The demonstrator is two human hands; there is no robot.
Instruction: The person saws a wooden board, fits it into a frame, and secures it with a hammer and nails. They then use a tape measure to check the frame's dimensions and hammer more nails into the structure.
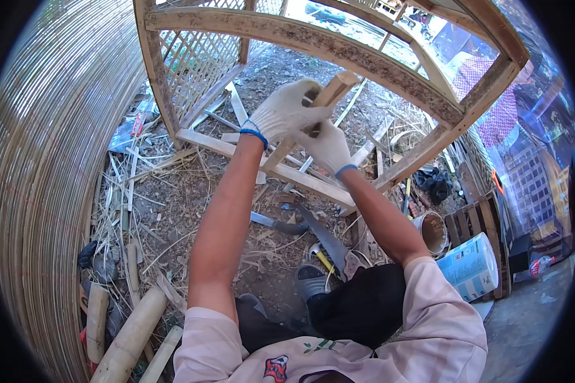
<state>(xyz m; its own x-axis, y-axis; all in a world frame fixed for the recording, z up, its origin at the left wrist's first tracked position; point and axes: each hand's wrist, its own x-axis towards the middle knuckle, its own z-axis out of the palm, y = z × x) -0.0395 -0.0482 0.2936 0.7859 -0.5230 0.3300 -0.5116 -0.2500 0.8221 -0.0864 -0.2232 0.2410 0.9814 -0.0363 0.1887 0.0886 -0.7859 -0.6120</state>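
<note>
A white knitted glove with a blue cuff covers my left hand (pixel 286 112), whose fingers are wrapped round a short wooden piece (pixel 333 89). My right hand (pixel 328 145), gloved the same way, grips that piece just below and to the right, close against the left hand. The piece slants, its cut end up and to the right. Around and beyond both hands stands a wooden frame (pixel 300 39) with a lattice panel (pixel 195 67) at its left side. Below the hands, a handsaw (pixel 326 236), a hammer (pixel 321 256) and a curved-handled blade (pixel 280 223) lie on the ground.
Bamboo lengths (pixel 131 335) lie at the lower left beside a slatted bamboo wall (pixel 41 191). To the right are a bucket (pixel 432 233), a blue and white container (pixel 469 267), a wooden crate (pixel 482 223) and a black bag (pixel 433 184). Wood strips and shavings litter the ground.
</note>
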